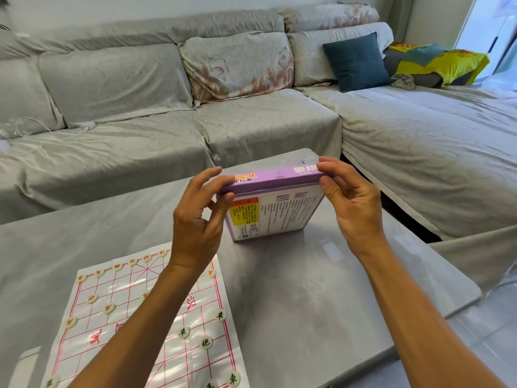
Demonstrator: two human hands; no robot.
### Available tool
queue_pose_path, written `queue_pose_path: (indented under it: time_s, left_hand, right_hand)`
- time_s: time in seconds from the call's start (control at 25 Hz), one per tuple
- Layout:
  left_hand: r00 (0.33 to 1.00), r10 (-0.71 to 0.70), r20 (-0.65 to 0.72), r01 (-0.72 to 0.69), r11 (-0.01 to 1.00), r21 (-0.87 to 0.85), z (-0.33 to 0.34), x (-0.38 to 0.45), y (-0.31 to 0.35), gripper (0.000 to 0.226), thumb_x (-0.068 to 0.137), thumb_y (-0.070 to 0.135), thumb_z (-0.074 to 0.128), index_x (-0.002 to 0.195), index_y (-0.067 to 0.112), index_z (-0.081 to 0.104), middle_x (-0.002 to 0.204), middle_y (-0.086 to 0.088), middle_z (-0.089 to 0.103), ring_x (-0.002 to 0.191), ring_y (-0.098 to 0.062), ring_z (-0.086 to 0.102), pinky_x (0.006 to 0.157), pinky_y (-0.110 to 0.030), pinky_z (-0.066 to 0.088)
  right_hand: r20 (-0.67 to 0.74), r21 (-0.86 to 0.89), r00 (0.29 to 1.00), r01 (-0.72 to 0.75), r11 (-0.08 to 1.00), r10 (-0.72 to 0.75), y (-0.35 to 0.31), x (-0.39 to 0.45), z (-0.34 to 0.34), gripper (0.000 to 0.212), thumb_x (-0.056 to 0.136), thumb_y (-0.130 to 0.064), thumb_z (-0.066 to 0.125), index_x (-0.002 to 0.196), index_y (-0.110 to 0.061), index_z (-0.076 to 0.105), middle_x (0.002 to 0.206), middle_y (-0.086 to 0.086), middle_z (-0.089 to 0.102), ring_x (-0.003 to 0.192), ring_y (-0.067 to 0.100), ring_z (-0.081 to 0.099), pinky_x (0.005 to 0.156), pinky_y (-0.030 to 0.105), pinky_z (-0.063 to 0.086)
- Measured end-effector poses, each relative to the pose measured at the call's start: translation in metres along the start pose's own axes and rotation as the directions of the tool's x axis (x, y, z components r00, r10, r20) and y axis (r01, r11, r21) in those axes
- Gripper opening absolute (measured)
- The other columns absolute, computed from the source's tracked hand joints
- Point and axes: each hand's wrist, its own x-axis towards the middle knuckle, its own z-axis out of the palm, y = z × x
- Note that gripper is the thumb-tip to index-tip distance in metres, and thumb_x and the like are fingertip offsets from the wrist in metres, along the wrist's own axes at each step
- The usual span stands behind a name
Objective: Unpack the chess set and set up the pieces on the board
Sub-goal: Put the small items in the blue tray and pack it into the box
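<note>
Purple cardboard is what you have between your hands: the chess box [275, 203] stands on edge on the grey table [349, 298], printed back facing you. Your left hand [200, 219] pinches its top left corner, fingers curled over the upper edge and thumb on the near face. Your right hand [349, 203] grips the top right corner the same way, fingertips over the edge and thumb pressed beneath.

Judging from the layout, unpacking looks mostly done and you are handling the box itself, closing it or setting it aside; whether any pieces remain inside cannot be told. The next move calls for putting the box down clear of the board, then straightening the pieces.

Near your left forearm, the paper board [134, 326] lies flat on the table with round cream pieces [206, 343] scattered over it, several in a row along its far edge. Beyond the table runs a grey covered sofa [251, 116].
</note>
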Motion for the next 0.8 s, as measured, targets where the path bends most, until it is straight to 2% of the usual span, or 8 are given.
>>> queue_pose_path:
  time_s: [0.2,0.4,0.48,0.6,0.8]
  left_hand:
    - [0.994,-0.107,-0.025,0.104,0.990,-0.093,-0.0005,-0.0024,0.0006,0.025,0.093,0.029,0.054,0.117,0.029,0.049,0.120,0.010,0.056,0.112,0.001,0.055,0.086,-0.012,0.049]
    - [0.992,-0.122,-0.030,0.119,0.989,-0.084,0.0020,0.0004,0.0020,0.024,0.093,0.034,0.051,0.116,0.030,0.046,0.116,0.012,0.055,0.107,0.009,0.054,0.084,-0.007,0.047]
    - [0.992,-0.113,-0.051,0.109,0.991,-0.072,0.0026,0.0002,0.0018,0.024,0.093,0.032,0.053,0.116,0.028,0.047,0.117,0.008,0.055,0.108,0.005,0.054,0.083,-0.007,0.047]
    - [0.985,-0.073,-0.157,0.080,0.996,0.036,0.0060,0.0012,0.0024,0.024,0.091,0.028,0.060,0.113,0.017,0.058,0.115,-0.006,0.055,0.106,-0.012,0.054,0.081,-0.009,0.048]
    - [0.978,-0.130,-0.164,0.133,0.991,0.011,-0.0011,0.0074,0.0025,0.025,0.090,0.027,0.064,0.112,0.016,0.064,0.113,-0.003,0.060,0.102,-0.015,0.057,0.081,-0.014,0.051]
  right_hand:
    - [0.039,-0.012,0.999,-0.014,1.000,0.015,-0.0045,-0.0016,0.0008,0.023,0.093,-0.007,0.059,0.106,-0.026,0.064,0.128,-0.001,0.060,0.113,0.018,0.060,0.094,0.039,0.051]
    - [0.028,-0.164,0.999,0.037,0.986,-0.032,0.0006,-0.0020,0.0028,0.026,0.095,-0.010,0.057,0.118,-0.021,0.062,0.132,-0.004,0.056,0.114,0.017,0.058,0.092,0.040,0.053]
    - [-0.018,-0.213,0.997,0.075,0.974,-0.080,0.0002,-0.0030,0.0038,0.027,0.095,-0.010,0.057,0.119,-0.020,0.063,0.129,-0.001,0.054,0.115,0.015,0.055,0.089,0.037,0.055]
    - [-0.056,-0.298,0.985,0.142,0.944,-0.165,-0.0010,-0.0045,0.0056,0.026,0.093,-0.009,0.060,0.117,-0.019,0.065,0.118,0.008,0.050,0.109,0.011,0.054,0.083,0.035,0.057]
    - [-0.042,-0.349,0.975,0.191,0.918,-0.219,0.0008,-0.0045,0.0085,0.024,0.093,-0.011,0.062,0.116,-0.015,0.067,0.116,0.007,0.051,0.106,0.016,0.056,0.080,0.039,0.057]
